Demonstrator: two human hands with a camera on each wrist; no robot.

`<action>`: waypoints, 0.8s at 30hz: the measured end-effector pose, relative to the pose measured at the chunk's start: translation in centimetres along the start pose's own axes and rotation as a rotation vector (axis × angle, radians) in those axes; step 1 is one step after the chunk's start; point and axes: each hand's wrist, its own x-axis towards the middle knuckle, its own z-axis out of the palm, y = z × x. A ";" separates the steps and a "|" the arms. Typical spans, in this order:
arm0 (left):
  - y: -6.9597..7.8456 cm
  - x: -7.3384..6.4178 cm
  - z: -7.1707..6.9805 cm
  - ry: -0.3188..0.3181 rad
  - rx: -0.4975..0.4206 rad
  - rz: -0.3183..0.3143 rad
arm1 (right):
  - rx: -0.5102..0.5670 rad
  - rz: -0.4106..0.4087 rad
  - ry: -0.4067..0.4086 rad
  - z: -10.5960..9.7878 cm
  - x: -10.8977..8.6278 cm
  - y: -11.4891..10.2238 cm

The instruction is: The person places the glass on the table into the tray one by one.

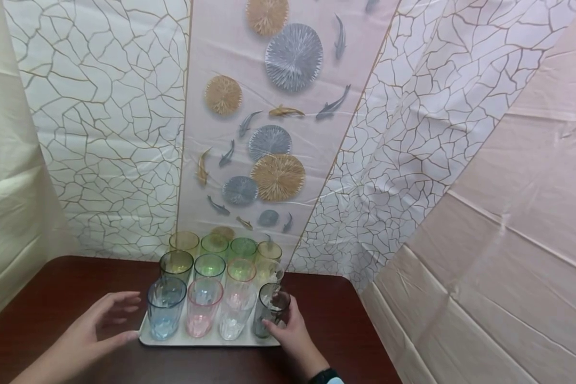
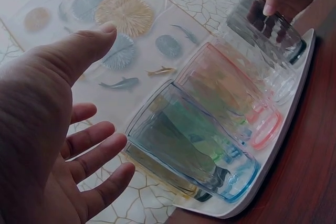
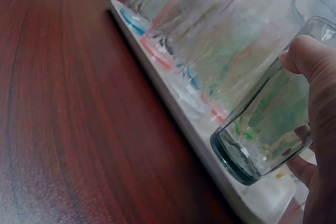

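Observation:
A dark grey tumbler stands at the front right corner of a white tray. My right hand grips it round the side, the thumb across its near face; in the right wrist view the grey tumbler looks tilted, its thick base close over the tray. Left of the tray, my left hand is held with fingers spread and nothing in it, its thumb tip near the tray's corner. Closest to it is a blue tumbler. Beside that come a pink tumbler and a clear tumbler.
Behind the front row, several more tumblers in yellow, green, olive and pink tints fill the tray, such as an olive one and a green one. The tray lies on a dark red wooden table. Patterned cloth hangs behind.

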 end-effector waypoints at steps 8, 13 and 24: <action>-0.2 -0.1 0.0 0.009 0.037 -0.026 | -0.012 -0.035 -0.015 0.2 -0.6 -1.7; -0.1 -0.1 -0.1 0.010 0.043 -0.022 | -0.032 -0.048 -0.013 0.4 -0.5 -0.3; -0.4 0.0 -0.3 0.012 0.059 0.005 | -0.094 -0.015 -0.091 -1.0 -0.5 2.1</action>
